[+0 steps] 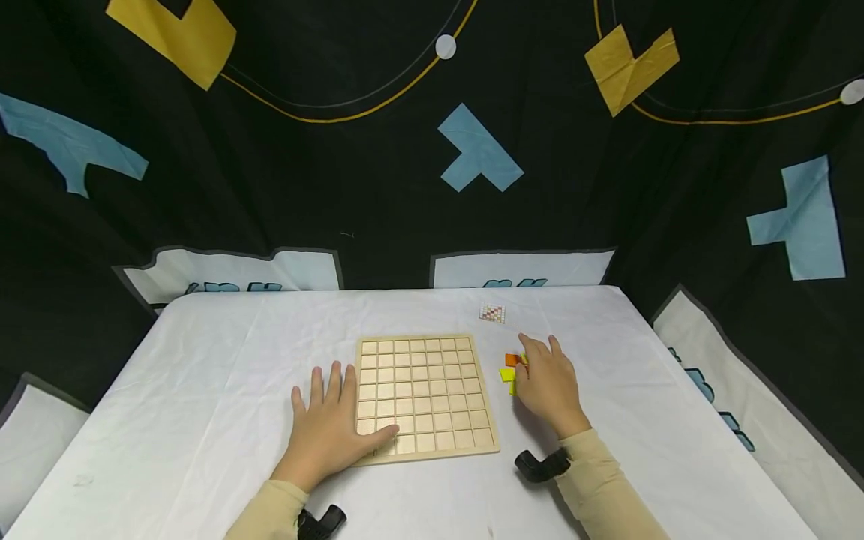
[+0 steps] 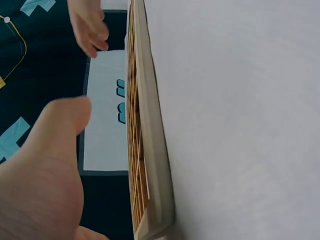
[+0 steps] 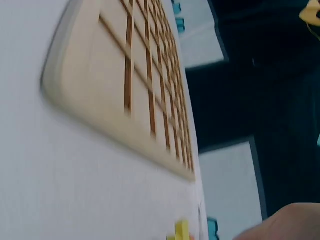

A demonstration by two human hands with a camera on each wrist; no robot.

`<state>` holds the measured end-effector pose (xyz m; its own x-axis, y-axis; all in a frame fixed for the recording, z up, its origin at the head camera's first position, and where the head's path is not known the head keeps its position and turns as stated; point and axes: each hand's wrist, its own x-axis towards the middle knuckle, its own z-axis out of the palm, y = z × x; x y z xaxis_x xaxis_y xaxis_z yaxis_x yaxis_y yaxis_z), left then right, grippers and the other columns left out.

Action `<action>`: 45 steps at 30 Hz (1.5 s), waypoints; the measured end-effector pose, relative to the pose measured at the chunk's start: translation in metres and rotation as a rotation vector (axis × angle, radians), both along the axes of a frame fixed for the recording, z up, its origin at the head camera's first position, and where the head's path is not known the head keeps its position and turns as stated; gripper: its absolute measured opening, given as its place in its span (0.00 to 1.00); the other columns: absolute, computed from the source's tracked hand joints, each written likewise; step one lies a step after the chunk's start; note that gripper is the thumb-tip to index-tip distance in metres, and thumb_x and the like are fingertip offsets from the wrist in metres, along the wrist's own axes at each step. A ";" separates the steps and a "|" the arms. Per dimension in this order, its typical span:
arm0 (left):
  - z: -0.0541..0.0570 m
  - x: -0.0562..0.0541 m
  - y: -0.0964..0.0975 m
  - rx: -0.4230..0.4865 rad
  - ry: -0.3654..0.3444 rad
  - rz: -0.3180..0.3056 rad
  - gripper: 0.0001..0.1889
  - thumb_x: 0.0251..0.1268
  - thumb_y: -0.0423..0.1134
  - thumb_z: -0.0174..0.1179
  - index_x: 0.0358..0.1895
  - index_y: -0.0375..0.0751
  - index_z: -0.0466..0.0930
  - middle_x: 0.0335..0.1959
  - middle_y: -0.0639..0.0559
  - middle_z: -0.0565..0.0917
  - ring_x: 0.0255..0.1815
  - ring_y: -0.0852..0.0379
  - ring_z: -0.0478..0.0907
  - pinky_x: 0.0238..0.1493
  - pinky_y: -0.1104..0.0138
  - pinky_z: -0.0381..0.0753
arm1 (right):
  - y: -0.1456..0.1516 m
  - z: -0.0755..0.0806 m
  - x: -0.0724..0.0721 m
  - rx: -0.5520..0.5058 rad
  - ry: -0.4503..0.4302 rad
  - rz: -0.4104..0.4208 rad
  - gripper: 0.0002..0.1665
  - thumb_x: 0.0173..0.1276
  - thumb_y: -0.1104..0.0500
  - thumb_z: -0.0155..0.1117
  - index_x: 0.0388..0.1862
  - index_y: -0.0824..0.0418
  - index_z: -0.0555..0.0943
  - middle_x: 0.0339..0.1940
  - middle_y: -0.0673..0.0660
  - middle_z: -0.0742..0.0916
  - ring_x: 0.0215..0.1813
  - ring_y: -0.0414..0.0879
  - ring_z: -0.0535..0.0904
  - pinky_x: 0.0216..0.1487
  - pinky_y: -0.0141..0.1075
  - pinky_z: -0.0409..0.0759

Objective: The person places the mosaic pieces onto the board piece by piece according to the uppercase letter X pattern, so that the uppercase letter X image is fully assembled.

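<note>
No tiles [image 1: 507, 374] fill the board's [image 1: 421, 389] visible cells yet; several lie just right of it by the right hand [image 1: 550, 386], its grip unclear, while the left hand [image 1: 327, 431] spreads straight-fingered at its left edge.

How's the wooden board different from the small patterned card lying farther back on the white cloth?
The wooden board is much larger than the card. The board is plain, pale wood, while the card is whitish with reddish squares. The left hand is at the board, thumb over it; the card lies untouched. Both lie flat on the white cloth and show a grid.
</note>
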<state>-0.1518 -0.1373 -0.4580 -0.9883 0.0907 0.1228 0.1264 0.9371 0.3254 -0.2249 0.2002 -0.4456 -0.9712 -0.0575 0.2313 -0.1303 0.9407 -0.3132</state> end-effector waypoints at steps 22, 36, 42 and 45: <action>-0.029 0.009 -0.001 0.103 -0.016 -0.116 0.77 0.32 0.87 0.57 0.76 0.25 0.50 0.79 0.32 0.52 0.82 0.34 0.44 0.79 0.40 0.46 | 0.033 -0.023 -0.027 -0.004 -0.111 -0.025 0.18 0.74 0.55 0.59 0.59 0.56 0.82 0.56 0.63 0.82 0.64 0.65 0.72 0.60 0.61 0.73; -0.030 0.009 -0.001 0.090 0.041 -0.106 0.75 0.33 0.85 0.60 0.76 0.25 0.52 0.79 0.33 0.55 0.81 0.37 0.50 0.78 0.43 0.51 | 0.029 -0.016 -0.036 -0.141 -0.098 -0.051 0.10 0.69 0.56 0.67 0.46 0.56 0.80 0.38 0.56 0.84 0.41 0.51 0.73 0.43 0.42 0.74; -0.033 0.009 -0.001 0.087 0.037 -0.104 0.75 0.34 0.85 0.59 0.76 0.25 0.52 0.79 0.33 0.55 0.81 0.38 0.50 0.78 0.43 0.51 | 0.002 -0.006 -0.040 -0.209 -0.058 -0.015 0.11 0.70 0.55 0.66 0.48 0.56 0.81 0.41 0.55 0.86 0.44 0.52 0.77 0.48 0.46 0.77; -0.033 0.009 -0.001 0.090 0.035 -0.104 0.75 0.34 0.86 0.59 0.76 0.25 0.52 0.79 0.33 0.55 0.81 0.38 0.50 0.78 0.43 0.51 | -0.018 -0.005 -0.045 -0.258 -0.070 0.029 0.11 0.69 0.54 0.67 0.47 0.55 0.82 0.40 0.54 0.86 0.45 0.51 0.78 0.48 0.45 0.77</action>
<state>-0.1426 -0.1383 -0.4913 -0.9690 0.1797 0.1693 0.2343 0.8854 0.4013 -0.2696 0.1826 -0.4506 -0.9842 -0.0332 0.1742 -0.1254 0.8246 -0.5517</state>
